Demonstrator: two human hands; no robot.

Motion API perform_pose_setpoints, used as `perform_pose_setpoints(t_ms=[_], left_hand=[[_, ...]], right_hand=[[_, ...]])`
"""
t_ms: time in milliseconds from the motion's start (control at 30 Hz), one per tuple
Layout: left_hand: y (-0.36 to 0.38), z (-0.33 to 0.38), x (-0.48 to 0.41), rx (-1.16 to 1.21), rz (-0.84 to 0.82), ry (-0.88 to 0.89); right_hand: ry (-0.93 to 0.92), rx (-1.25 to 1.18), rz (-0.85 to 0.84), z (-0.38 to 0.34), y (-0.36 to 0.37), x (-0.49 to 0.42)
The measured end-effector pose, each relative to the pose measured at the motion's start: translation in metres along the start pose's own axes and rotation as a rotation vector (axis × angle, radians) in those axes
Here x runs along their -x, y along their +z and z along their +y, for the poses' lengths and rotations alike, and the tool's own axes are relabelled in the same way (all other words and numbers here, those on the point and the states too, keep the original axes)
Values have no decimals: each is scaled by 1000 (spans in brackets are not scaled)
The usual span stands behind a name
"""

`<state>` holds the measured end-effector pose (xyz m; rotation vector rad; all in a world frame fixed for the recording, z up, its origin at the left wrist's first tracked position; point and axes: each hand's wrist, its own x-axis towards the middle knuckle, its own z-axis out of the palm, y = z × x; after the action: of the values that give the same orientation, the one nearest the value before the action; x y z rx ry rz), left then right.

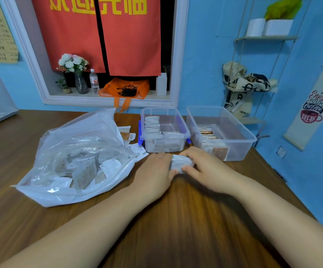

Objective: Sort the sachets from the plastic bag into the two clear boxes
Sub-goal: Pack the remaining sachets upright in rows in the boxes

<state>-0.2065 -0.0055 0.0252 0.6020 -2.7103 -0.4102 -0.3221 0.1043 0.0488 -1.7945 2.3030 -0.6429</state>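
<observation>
So you had a small stack of white sachets [182,163] squeezed between both hands, right down on the counter [176,219], just in front of the gap between the two clear boxes. Your left hand [155,171] gripped its left end, fingers curled over the top and thumb on the near edge. Your right hand [209,167] did the same from the other side.

The left box [160,113], the one with the blue latches, had white sachets standing on edge in a row along its left wall, plus more packed against the front wall. The right box [239,151] sat just beside it and held brown-and-white sachets: a short row near its left wall and a couple leaning in the front left corner.

Left of the boxes, a few loose sachets [129,136] lay on the counter by the mouth of the plastic bag [79,157]. The bag was slumped on its side, opening toward your hands, with a jumble of white and brown sachets inside. One of them read "Sugar".
</observation>
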Motion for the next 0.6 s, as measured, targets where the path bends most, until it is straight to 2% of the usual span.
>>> perform_pose_setpoints(t_ms=[200,333,500,600], left_hand=[[-39,4,-30,-75,153,51],[-50,-2,-51,-30,229,59],[-46,-18,-68,144,336,-31],[-37,-36,-74,176,446,-120]], right_hand=[[-126,58,40,-9,-53,-36],[-162,73,5,-11,-75,-63],[-186,18,-45,1,-79,-100],[-121,-44,-48,19,-78,-124]])
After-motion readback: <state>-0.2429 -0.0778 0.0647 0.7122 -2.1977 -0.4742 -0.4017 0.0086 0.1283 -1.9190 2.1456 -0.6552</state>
